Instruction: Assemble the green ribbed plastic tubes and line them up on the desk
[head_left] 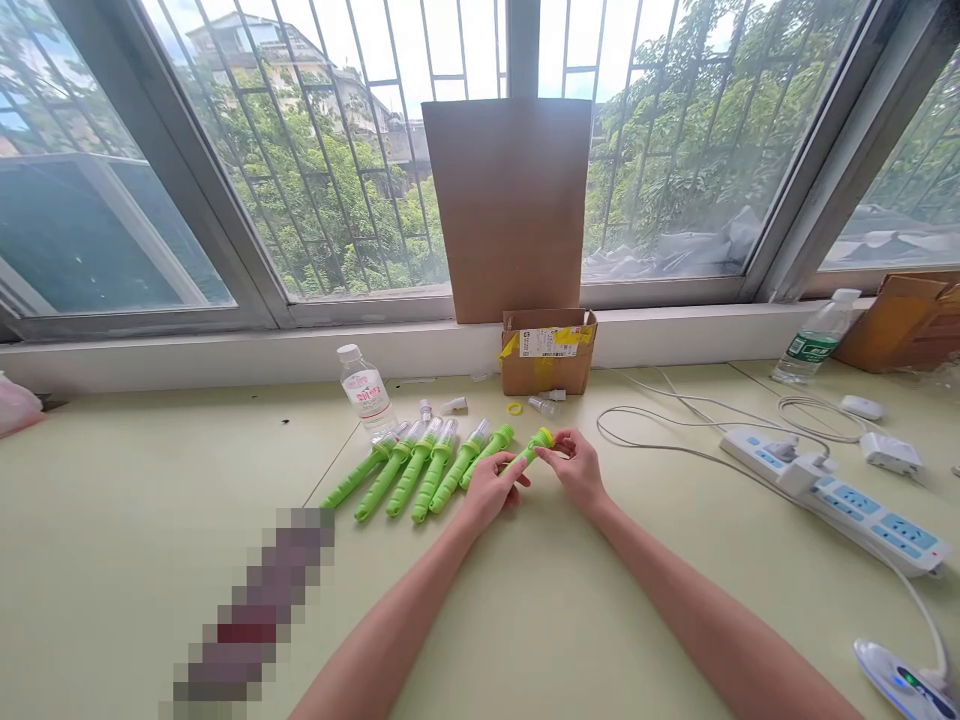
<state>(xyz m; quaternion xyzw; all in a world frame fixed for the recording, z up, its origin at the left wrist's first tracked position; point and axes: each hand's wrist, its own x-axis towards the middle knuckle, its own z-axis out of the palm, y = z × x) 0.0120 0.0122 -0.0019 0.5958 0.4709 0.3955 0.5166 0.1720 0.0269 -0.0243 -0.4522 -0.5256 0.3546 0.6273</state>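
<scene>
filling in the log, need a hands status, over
Left hand gripping green tube. Right hand at its yellow rim. Other green tubes beside left hand.

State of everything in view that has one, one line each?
Left hand: gripping green tube
Right hand: fingers at tube's yellow end
Pink-labelled bottle: capped, standing
Green-labelled bottle: capped, standing
Small cardboard box: top open
Loose yellow ring: lying flat
Power strip: plugs inserted
Display device: lit
</scene>
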